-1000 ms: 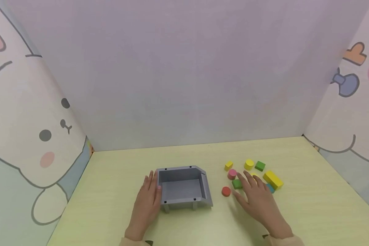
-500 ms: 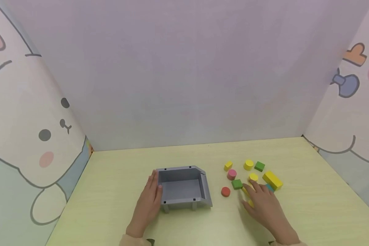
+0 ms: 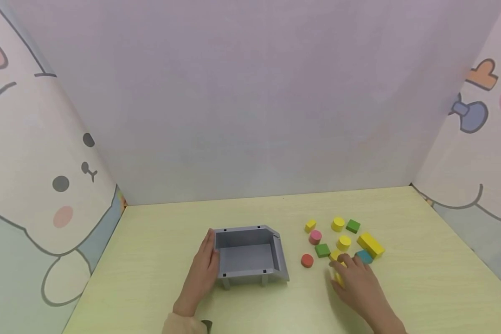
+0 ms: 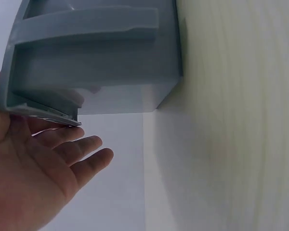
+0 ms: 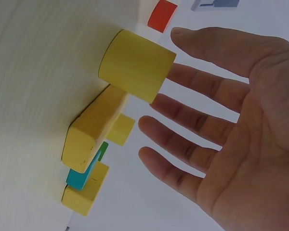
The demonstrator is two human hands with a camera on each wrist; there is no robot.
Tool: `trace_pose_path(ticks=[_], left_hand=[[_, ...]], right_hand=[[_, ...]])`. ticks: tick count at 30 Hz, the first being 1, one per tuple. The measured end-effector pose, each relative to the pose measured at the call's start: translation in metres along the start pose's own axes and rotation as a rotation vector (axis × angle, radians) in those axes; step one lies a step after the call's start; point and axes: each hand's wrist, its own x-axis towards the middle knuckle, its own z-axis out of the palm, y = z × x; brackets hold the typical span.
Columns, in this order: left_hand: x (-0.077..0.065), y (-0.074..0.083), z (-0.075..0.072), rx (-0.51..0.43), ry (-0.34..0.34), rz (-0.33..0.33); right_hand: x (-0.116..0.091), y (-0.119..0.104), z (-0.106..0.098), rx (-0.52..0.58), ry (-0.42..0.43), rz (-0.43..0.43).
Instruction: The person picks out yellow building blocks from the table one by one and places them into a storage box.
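On the left of a grey plastic bin [image 3: 252, 279], my left hand [image 3: 198, 278] rests along the side wall, fingers nearly straight and thumb at the rim. The left wrist view has its fingers extending past the bin's edge. My right hand [image 3: 361, 290] reaches down over a yellow cylinder block [image 5: 137, 65], partly covered by the fingers in the head view. In the right wrist view, the thumb is spread from the fingers, which are loosely bent beside the cylinder. A yellow rectangular block [image 5: 89, 137] lies just beyond it, and a teal block [image 3: 364, 256] is near the knuckles.
Around the right hand lie a green block [image 3: 323, 250], a red disc [image 3: 307, 260], a pink cylinder [image 3: 315, 237], a long yellow block [image 3: 370, 245] and several more small blocks. A pale curtain [image 3: 259, 116] stands behind the wooden table [image 3: 163, 222].
My right hand has drawn back toward the near side, from above the green block to the nearest yellow cylinder, uncovering several blocks. The left hand stays at the bin.
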Motion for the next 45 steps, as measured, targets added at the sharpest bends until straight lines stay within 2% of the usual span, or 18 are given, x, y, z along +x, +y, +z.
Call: trace_pose_path(ticks=[11, 18, 29, 45], left_hand=[[0.008, -0.002, -0.001, -0.087, -0.005, -0.025], [0.01, -0.007, 0.001, -0.144, 0.019, -0.061], [0.011, -0.007, 0.002, -0.144, 0.018, -0.06], [0.01, -0.012, 0.007, -0.168, 0.044, -0.06]], right_hand=[[-0.001, -0.003, 0.001, 0.006, -0.143, 0.051], [-0.002, -0.002, 0.004, 0.018, -0.171, 0.061], [-0.003, -0.005, 0.002, 0.059, -0.144, 0.072], [0.011, -0.014, -0.003, 0.078, -0.042, 0.011]])
